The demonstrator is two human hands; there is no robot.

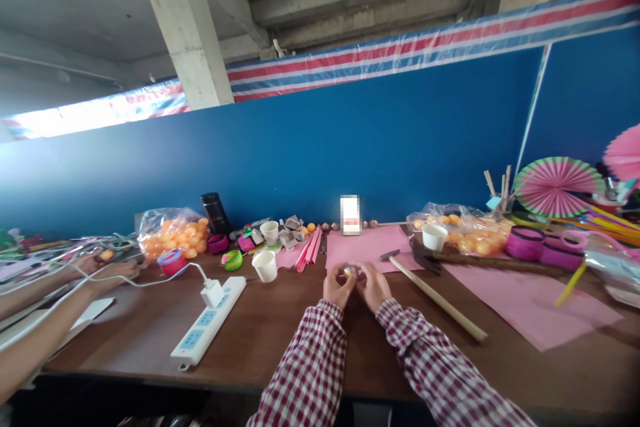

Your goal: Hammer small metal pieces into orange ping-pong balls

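My left hand (pixel 339 287) and my right hand (pixel 374 288) meet just in front of a pink sheet (pixel 367 247). Between them is a small shiny metallic ball (pixel 349 271), with the fingers of both hands closed round it; the fingertips partly hide it. To the right of my right hand lies a hammer (pixel 435 293) with a wooden handle, its head resting on the pink sheet. Several similar shiny balls (pixel 326 227) line the back of the table near the blue panel.
A white power strip (pixel 210 323) and a paper cup (pixel 265 266) stand left. Bags of orange balls (pixel 173 235) sit on both sides. Another hammer (pixel 425 255), a white cup (pixel 435 237) and a pink sheet (pixel 535 307) are right. Another person's hands (pixel 107 275) work far left.
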